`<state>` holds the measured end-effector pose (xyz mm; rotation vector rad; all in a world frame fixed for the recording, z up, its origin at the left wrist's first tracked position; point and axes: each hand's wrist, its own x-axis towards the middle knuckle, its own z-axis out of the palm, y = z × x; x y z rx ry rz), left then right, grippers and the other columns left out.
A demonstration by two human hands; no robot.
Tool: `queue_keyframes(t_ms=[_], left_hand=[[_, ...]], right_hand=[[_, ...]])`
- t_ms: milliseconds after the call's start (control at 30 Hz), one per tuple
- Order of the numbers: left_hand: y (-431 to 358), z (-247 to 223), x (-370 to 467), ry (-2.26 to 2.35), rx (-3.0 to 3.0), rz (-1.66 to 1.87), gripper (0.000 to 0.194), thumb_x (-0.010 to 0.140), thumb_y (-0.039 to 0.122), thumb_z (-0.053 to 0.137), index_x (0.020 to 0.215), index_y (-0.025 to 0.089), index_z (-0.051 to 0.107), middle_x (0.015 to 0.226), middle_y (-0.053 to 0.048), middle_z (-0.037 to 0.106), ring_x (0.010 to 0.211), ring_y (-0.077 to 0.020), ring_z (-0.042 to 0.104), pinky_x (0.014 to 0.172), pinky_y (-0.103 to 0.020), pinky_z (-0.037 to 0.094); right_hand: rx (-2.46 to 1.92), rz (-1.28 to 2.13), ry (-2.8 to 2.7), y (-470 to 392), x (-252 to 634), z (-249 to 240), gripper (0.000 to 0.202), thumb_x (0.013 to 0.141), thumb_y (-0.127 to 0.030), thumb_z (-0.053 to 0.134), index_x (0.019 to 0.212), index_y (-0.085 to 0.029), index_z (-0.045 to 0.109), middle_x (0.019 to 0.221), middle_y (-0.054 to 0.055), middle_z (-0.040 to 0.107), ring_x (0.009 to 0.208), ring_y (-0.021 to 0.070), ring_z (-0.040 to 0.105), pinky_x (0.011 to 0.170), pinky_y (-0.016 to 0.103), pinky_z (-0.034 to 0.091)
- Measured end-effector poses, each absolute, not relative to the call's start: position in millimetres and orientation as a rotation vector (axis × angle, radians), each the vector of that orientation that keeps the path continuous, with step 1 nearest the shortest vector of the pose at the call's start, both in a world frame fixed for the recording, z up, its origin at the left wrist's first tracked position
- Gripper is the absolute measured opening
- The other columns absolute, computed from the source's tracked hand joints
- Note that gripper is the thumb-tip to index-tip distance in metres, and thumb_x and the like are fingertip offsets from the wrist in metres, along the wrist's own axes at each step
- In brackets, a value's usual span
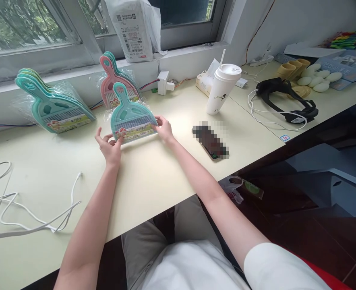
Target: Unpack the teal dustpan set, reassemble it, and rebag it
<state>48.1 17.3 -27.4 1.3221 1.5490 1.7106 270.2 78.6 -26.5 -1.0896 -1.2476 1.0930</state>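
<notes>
A teal dustpan-and-brush set (pixel 131 117) with a colourful label stands in front of me, handle up, between both hands. My left hand (pixel 110 149) grips its lower left corner with the thumb on the front. On the lower right edge, my right hand (pixel 163 128) pinches the same set. Just behind it, a pink set (pixel 108 82) and teal ones in clear wrap lean by the window wall. A stack of teal and green wrapped sets (pixel 57 108) leans further left.
White cables (pixel 30 213) lie at the left. To the right are a phone (pixel 211 143), a white cup (pixel 223 88), a tissue box (pixel 202 83), a black headset (pixel 286 102) and pale eggs (pixel 319 76). A white package (pixel 132 34) stands on the sill.
</notes>
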Motion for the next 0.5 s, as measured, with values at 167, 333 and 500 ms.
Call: queue_keyframes(t_ms=[167, 333, 500], left_hand=[[42, -28, 41, 1.712, 1.433, 1.523, 0.037, 0.069, 0.035, 0.078, 0.099, 0.017, 0.064, 0.092, -0.005, 0.066, 0.073, -0.0152, 0.063, 0.064, -0.024, 0.049], [89, -26, 44, 1.874, 1.596, 1.410, 0.028, 0.076, 0.027, 0.074, 0.097, 0.017, 0.058, 0.090, -0.005, 0.066, 0.075, -0.0171, 0.065, 0.067, -0.027, 0.049], [141, -25, 42, 1.910, 1.600, 1.455, 0.033, 0.074, 0.010, 0.073, 0.101, 0.016, 0.055, 0.101, -0.006, 0.061, 0.080, -0.0157, 0.062, 0.078, -0.029, 0.049]], right_hand=[[-1.225, 0.845, -1.396, 84, 267, -31, 0.028, 0.085, -0.015, 0.064, 0.112, -0.025, 0.063, 0.104, 0.003, 0.075, 0.093, 0.0177, 0.070, 0.094, 0.036, 0.054], [-1.375, 0.632, -1.456, 114, 262, -31, 0.029, 0.090, -0.010, 0.057, 0.117, -0.021, 0.057, 0.108, 0.006, 0.073, 0.095, 0.0203, 0.070, 0.091, 0.036, 0.053], [-1.434, 0.513, -1.524, 163, 246, -29, 0.032, 0.094, -0.009, 0.049, 0.123, -0.020, 0.051, 0.116, 0.008, 0.070, 0.103, 0.0224, 0.067, 0.092, 0.038, 0.052]])
